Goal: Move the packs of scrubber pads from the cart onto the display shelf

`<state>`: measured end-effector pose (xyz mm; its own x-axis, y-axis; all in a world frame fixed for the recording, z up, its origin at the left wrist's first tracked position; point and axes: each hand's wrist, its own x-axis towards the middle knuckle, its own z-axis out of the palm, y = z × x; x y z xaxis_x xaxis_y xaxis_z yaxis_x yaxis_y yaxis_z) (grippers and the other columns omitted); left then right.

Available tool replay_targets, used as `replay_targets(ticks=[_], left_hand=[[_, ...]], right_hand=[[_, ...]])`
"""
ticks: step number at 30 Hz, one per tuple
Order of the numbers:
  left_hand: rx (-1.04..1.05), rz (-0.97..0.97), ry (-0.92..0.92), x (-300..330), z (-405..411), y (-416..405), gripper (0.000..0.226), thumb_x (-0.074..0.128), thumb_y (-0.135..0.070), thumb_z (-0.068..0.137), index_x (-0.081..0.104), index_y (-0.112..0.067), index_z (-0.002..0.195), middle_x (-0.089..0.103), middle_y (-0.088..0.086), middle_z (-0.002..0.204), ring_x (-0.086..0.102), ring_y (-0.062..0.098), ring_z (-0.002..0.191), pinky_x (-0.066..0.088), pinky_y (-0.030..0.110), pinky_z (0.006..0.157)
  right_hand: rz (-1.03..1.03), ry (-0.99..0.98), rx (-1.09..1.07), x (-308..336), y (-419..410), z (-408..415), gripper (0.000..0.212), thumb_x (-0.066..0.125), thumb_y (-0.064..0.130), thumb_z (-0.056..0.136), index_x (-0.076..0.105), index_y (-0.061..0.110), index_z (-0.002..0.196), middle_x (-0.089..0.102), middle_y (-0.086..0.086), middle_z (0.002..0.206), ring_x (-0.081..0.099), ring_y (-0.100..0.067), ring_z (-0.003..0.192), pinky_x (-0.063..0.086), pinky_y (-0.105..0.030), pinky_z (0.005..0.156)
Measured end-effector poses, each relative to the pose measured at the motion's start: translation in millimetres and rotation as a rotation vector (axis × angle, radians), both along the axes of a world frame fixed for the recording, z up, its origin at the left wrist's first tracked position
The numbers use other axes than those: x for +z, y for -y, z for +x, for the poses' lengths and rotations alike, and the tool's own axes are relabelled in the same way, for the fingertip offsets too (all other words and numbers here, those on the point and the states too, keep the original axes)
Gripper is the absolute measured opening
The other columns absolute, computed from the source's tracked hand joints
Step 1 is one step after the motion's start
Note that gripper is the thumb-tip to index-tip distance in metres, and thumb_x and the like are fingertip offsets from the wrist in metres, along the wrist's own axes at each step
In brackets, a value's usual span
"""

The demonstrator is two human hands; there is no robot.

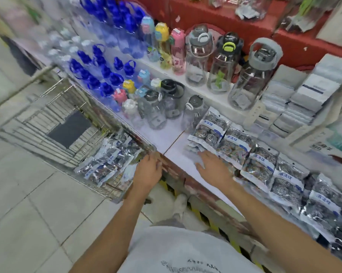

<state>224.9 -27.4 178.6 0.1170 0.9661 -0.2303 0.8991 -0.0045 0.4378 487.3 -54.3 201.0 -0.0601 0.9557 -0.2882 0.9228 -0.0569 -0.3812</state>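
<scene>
Packs of scrubber pads lie in a long row on the white display shelf, near its front edge. Each pack is shiny silver with a blue and white label. The row runs from the middle of the picture off to the right. More packs in the cart sit piled in the near corner of the metal cart, which stands just beside the shelf on the left.

The right hand reaches over the shelf. Its fingers are straight and spread flat, and the fingertips touch the blurry pack at the left end of the row. It does not grip anything.

The left hand hangs over the corner of the cart where it meets the shelf edge. Its fingers bend down a little at the cart rim. The hand is blurry, so I cannot tell if it holds anything.

Behind the packs stand big clear bottles with grey lids. To the left are many blue bottles. White folded cloths are stacked on the right. A white shoe shows on the tile floor below.
</scene>
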Motion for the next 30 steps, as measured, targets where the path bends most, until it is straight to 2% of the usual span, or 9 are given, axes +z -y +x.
replay_targets(ticks=[5,8,12,15,19,24,30], left_hand=[[0.194,-0.025,-0.080,8.4,-60.5,61.5,0.044,0.047,-0.032,0.105,0.052,-0.007,0.142,0.056,0.016,0.136,0.056,0.034,0.121,0.051,0.046,0.099],[0.250,0.016,-0.076,4.9,-90.0,91.3,0.042,0.050,-0.027,0.103,0.055,-0.005,0.139,0.059,0.016,0.131,0.057,0.035,0.119,0.050,0.046,0.098],[0.375,0.014,-0.060,-1.7,-128.4,122.4,0.041,0.053,-0.026,0.102,0.057,-0.005,0.138,0.060,0.015,0.131,0.059,0.033,0.116,0.051,0.043,0.095],[0.450,-0.020,-0.015,-10.2,-150.0,134.6,0.040,0.052,-0.025,0.102,0.056,-0.006,0.136,0.059,0.014,0.128,0.058,0.032,0.115,0.049,0.041,0.091],[0.555,-0.050,0.066,-21.7,-182.9,135.1,0.044,0.051,-0.027,0.103,0.054,-0.008,0.142,0.058,0.012,0.133,0.055,0.031,0.122,0.050,0.042,0.098],[0.616,-0.085,0.141,-34.9,-222.0,110.4,0.043,0.049,-0.027,0.104,0.052,-0.008,0.142,0.056,0.013,0.133,0.053,0.031,0.124,0.049,0.043,0.098],[0.699,-0.096,0.244,-41.7,-245.6,75.1,0.047,0.048,-0.024,0.105,0.047,-0.005,0.148,0.054,0.015,0.140,0.051,0.033,0.130,0.046,0.042,0.105]], right_hand=[[0.069,-0.040,0.215,0.3,17.4,-65.0,0.048,0.051,0.037,0.104,0.052,0.013,0.145,0.057,-0.013,0.141,0.055,-0.033,0.127,0.047,-0.041,0.100],[0.047,-0.062,0.289,-4.8,24.3,-94.4,0.050,0.048,0.040,0.103,0.047,0.019,0.149,0.058,-0.010,0.135,0.056,-0.031,0.122,0.050,-0.038,0.095],[0.007,-0.061,0.384,-7.2,27.3,-141.0,0.055,0.049,0.041,0.104,0.039,0.021,0.155,0.046,-0.006,0.154,0.051,-0.027,0.130,0.046,-0.036,0.104],[-0.043,-0.048,0.425,-16.3,23.5,-170.8,0.053,0.046,0.046,0.102,0.042,0.028,0.151,0.051,0.001,0.149,0.053,-0.021,0.129,0.050,-0.039,0.105],[-0.103,-0.049,0.455,-27.4,5.7,-217.6,0.052,0.047,0.049,0.101,0.044,0.030,0.149,0.050,0.004,0.150,0.054,-0.020,0.129,0.052,-0.041,0.103],[-0.166,-0.069,0.408,-30.6,-27.3,-276.2,0.053,0.050,0.048,0.102,0.050,0.022,0.148,0.055,-0.003,0.147,0.055,-0.024,0.130,0.049,-0.047,0.105],[-0.265,-0.139,0.373,-39.3,-64.2,-315.7,0.052,0.056,0.039,0.103,0.049,0.016,0.148,0.052,-0.008,0.151,0.052,-0.026,0.135,0.042,-0.040,0.111]])
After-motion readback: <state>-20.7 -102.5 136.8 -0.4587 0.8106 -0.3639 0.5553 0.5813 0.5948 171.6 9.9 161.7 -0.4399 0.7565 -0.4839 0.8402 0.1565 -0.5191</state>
